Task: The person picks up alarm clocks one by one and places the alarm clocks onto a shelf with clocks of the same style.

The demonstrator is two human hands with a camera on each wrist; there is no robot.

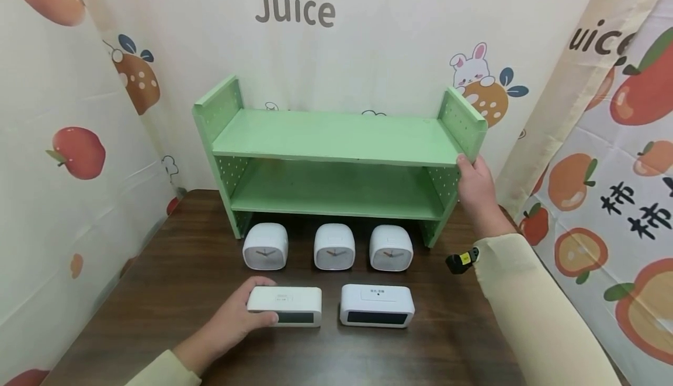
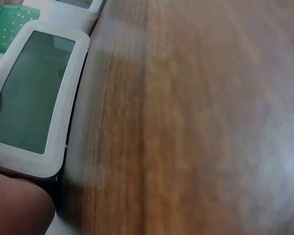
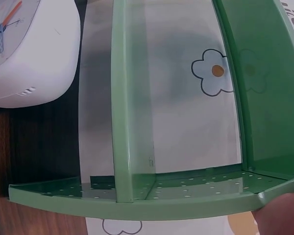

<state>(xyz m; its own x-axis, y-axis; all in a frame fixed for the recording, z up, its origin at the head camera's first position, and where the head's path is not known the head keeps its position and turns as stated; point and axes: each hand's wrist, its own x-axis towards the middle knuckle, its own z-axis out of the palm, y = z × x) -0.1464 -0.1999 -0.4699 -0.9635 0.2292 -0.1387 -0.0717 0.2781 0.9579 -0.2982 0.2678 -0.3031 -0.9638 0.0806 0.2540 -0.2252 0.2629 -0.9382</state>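
Note:
My left hand (image 1: 238, 317) grips the left end of a white digital clock (image 1: 291, 299), thumb across its front and fingers behind it. The left wrist view shows that clock's dark screen (image 2: 34, 93) close up, low over the wood. To its right lies a second white digital clock (image 1: 376, 304), untouched. My right hand (image 1: 477, 190) holds the right side panel of a green two-tier shelf (image 1: 326, 135), at about the height of the upper board. In the right wrist view, part of that hand (image 3: 283, 215) shows against the edge of the perforated panel (image 3: 152, 208).
Three white analog clocks stand in a row before the shelf: left clock (image 1: 265, 247), middle clock (image 1: 334, 247), right clock (image 1: 391, 248). The brown wooden table (image 1: 420, 351) carries everything. Fruit-printed curtains (image 1: 389, 30) hang behind and at both sides.

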